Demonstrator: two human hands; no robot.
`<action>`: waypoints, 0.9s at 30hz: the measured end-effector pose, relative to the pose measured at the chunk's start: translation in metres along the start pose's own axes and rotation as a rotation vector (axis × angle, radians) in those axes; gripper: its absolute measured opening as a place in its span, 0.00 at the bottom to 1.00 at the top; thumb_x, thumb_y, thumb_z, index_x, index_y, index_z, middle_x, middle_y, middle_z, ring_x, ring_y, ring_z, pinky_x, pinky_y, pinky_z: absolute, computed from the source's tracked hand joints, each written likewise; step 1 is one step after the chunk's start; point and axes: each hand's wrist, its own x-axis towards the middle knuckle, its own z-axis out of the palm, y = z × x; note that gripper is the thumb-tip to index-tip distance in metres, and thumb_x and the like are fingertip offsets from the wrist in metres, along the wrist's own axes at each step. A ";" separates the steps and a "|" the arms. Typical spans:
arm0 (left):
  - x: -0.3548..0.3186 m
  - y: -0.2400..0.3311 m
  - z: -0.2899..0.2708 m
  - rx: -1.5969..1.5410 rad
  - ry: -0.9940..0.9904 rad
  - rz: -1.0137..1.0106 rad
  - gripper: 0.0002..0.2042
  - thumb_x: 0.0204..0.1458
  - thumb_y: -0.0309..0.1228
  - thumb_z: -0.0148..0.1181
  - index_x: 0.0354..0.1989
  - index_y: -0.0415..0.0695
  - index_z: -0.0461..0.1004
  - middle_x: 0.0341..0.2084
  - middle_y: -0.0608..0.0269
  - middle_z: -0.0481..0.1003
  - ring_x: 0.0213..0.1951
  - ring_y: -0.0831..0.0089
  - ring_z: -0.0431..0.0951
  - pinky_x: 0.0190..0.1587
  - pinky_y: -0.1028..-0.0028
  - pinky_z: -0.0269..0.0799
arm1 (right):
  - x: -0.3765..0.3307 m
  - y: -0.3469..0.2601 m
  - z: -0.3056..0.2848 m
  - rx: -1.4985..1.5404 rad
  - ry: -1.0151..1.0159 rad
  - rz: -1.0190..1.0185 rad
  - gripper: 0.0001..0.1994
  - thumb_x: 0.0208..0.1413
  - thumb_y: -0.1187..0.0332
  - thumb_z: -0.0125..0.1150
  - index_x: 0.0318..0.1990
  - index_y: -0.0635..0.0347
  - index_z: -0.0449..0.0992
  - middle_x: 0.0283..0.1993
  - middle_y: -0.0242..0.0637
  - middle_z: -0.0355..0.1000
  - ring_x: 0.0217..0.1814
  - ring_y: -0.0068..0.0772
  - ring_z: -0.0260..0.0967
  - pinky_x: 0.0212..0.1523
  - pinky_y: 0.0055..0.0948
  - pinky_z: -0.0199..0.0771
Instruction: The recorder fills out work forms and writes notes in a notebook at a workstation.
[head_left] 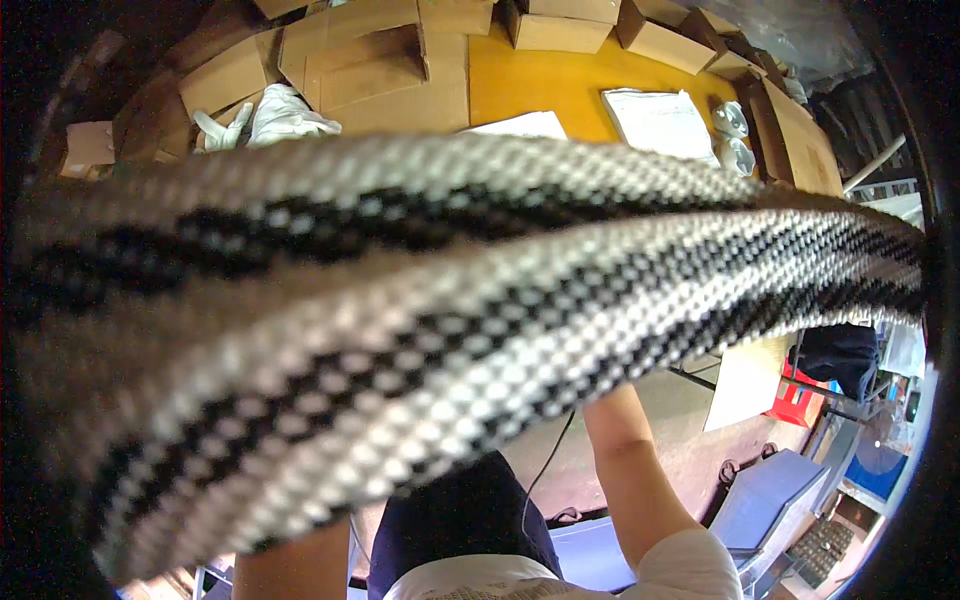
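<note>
A thick band of black-and-white striped, coarsely woven fabric (480, 330) stretches across the whole view, very close and partly blurred. It covers the middle of the scene. My right forearm (632, 480) rises from the lower edge and passes behind the band, which hides my right hand. Lower left, my left forearm (292, 565) also runs up behind the fabric, and my left hand is out of sight. Whether either hand holds the fabric or anything else cannot be seen.
Beyond the band stands a yellow tabletop (540, 85) with open cardboard boxes (355, 55), white gloves (285, 118) and a stack of white sheets or cloths (660, 122). At right are a red crate (797, 400), a blue-grey folding chair (765, 495) and a fan (878, 445).
</note>
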 end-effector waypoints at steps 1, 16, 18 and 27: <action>0.001 0.001 0.002 -0.010 -0.013 -0.006 0.13 0.53 0.31 0.56 0.46 0.57 0.80 0.53 0.63 0.73 0.46 0.61 0.77 0.47 0.61 0.75 | -0.007 0.003 0.001 -0.026 -0.013 -0.008 0.16 0.52 0.69 0.67 0.48 0.64 0.76 0.32 0.42 0.73 0.33 0.47 0.69 0.38 0.42 0.66; 0.003 -0.041 0.044 0.050 0.140 0.256 0.14 0.53 0.32 0.58 0.49 0.54 0.78 0.54 0.61 0.72 0.49 0.59 0.76 0.49 0.59 0.74 | -0.018 -0.001 0.018 -0.238 0.030 0.000 0.12 0.52 0.67 0.66 0.45 0.53 0.79 0.37 0.33 0.75 0.39 0.41 0.70 0.40 0.38 0.69; 0.001 -0.028 0.036 0.015 -0.053 0.111 0.16 0.53 0.34 0.58 0.52 0.54 0.77 0.56 0.60 0.70 0.50 0.58 0.76 0.51 0.58 0.72 | -0.020 0.006 0.019 -0.248 0.050 -0.008 0.12 0.52 0.67 0.66 0.45 0.53 0.79 0.37 0.33 0.75 0.39 0.41 0.70 0.40 0.38 0.69; -0.024 -0.041 0.008 0.065 -0.077 0.043 0.20 0.54 0.38 0.59 0.57 0.58 0.74 0.63 0.60 0.65 0.51 0.60 0.77 0.55 0.54 0.71 | -0.003 -0.017 0.029 -0.203 0.053 -0.068 0.13 0.52 0.66 0.66 0.46 0.52 0.78 0.37 0.33 0.75 0.39 0.41 0.70 0.41 0.38 0.69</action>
